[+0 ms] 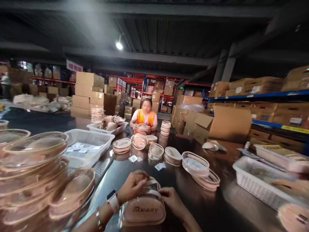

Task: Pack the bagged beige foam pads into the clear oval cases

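Note:
My left hand (135, 185), with a watch and a bracelet at the wrist, closes over the left side of an oval clear-lidded case (154, 184). The thumb and fingers of my right hand (170, 197) pinch the case's right edge. Nearer to me, just below both hands, lies a pink oval case (144, 210) with "beauty" lettering, close against the first one. Small white packets (160, 166) lie on the dark table beyond my hands. Further back are several more oval cases (173, 156), some stacked.
Tall stacks of oval cases (33, 167) crowd the left. A white basket (106, 141) holding packets stands behind them. Another white basket (256, 185) sits at right. Across the table a person in an orange vest (146, 117) handles cases. Cardboard boxes (229, 124) stand at the far right.

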Demonstrator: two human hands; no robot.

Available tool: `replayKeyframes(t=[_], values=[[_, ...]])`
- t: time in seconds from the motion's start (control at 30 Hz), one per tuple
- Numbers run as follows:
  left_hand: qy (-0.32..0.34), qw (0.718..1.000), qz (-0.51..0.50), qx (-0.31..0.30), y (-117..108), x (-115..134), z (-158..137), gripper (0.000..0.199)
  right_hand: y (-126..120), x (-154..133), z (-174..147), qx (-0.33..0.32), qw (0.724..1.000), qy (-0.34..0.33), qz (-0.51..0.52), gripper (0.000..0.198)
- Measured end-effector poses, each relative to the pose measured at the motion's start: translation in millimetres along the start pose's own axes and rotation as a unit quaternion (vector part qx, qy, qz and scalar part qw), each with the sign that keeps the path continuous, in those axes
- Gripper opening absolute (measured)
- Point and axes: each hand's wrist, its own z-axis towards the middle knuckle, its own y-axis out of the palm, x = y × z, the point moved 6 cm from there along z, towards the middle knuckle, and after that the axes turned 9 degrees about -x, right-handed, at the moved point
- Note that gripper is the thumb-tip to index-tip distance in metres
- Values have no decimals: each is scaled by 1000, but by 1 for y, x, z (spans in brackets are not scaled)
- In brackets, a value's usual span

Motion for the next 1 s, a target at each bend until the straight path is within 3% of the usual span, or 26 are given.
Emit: replayKeyframes(t=[0.1,0.2,0.33,0.63,0.73,0.83,0.93,1.0], values=[[16,997,46,-56,-1,-3,-23,66,-7,10,3,60,998,22,-23,29],[-36,984,131,-112,4,-12,-36,54,-17,18,5,110,992,41,-55,33],[-118,969,176,-130,12,-24,-37,76,-27,21,4,138,989,24,-49,34],[-106,977,150,-106,15,-22,-38,67,-19,5,-4,136,989,-59,11,38],[-94,983,122,-99,14,-30,-40,74,-21,12,-5,136,986,-42,87,56],[-117,986,77,-94,14,-39,-40,89,-18,20,-6,82,978,-21,191,76],[-149,983,58,-95,14,-38,-40,100,-10,14,-9,32,967,-31,250,80],[-140,984,59,-93,15,-29,-39,99,-8,11,-10,34,958,-33,283,78]])
